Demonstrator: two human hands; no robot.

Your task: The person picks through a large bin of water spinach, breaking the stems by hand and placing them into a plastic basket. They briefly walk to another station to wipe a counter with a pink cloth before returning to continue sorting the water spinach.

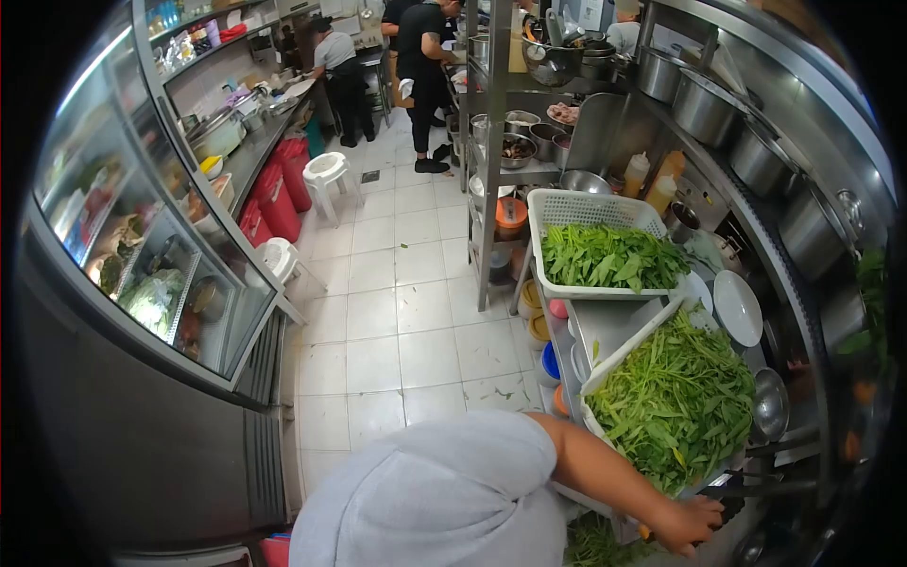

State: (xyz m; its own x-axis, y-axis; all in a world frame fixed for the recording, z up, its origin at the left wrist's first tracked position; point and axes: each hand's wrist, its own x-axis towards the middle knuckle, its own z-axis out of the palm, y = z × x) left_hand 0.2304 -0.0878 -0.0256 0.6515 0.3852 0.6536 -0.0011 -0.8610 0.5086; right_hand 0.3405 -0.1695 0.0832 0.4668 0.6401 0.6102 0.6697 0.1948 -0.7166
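My left hand is at the lower right, at the end of a bare forearm coming from a grey sleeve. Its fingers are curled, and what lies in them is hidden; something dark shows just beyond the fingertips. A small orange piece shows beside the wrist. Just past the hand, a white basket is heaped with long leafy greens. Under the forearm, more greens lie lower down. My right hand is outside the picture.
Behind stands another white basket of greens. Metal shelves with pots rise on the right. A glass-door fridge lines the left. White stools and several co-workers stand along the tiled aisle, where leaf scraps lie.
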